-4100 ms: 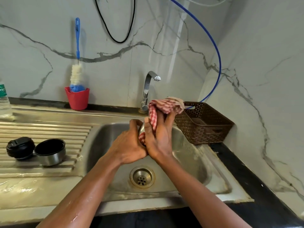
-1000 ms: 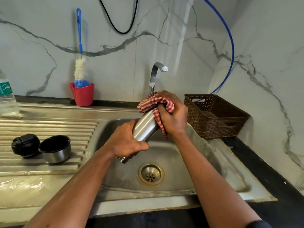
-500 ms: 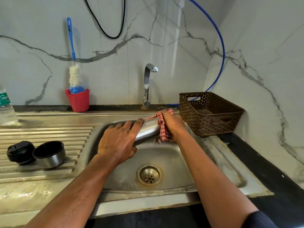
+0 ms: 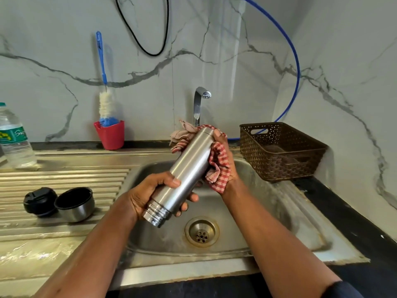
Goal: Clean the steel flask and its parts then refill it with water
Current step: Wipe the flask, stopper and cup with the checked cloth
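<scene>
While drying looks to be the step in hand, one water bottle (image 4: pixel 15 138), one black lid (image 4: pixel 39 202) and one steel cup (image 4: pixel 75 204) sit on the bench (image 4: pixel 64 175); over the sink (image 4: pixel 268 211) the left hand (image 4: pixel 150 194) grips the one steel flask (image 4: pixel 187 171) near its threaded mouth, the right hand (image 4: pixel 231 168) clutches one checked cloth (image 4: pixel 218 162) round its base. Refilling next needs the mouth turned upward.

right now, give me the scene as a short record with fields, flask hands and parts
flask: steel flask, tilted over the sink, threaded mouth lowest
left hand: grips the flask near its mouth
right hand: grips the checked cloth against the flask's upper part
parts: steel cup and black stopper, side by side on the drainboard
tap: no water seen running
</scene>
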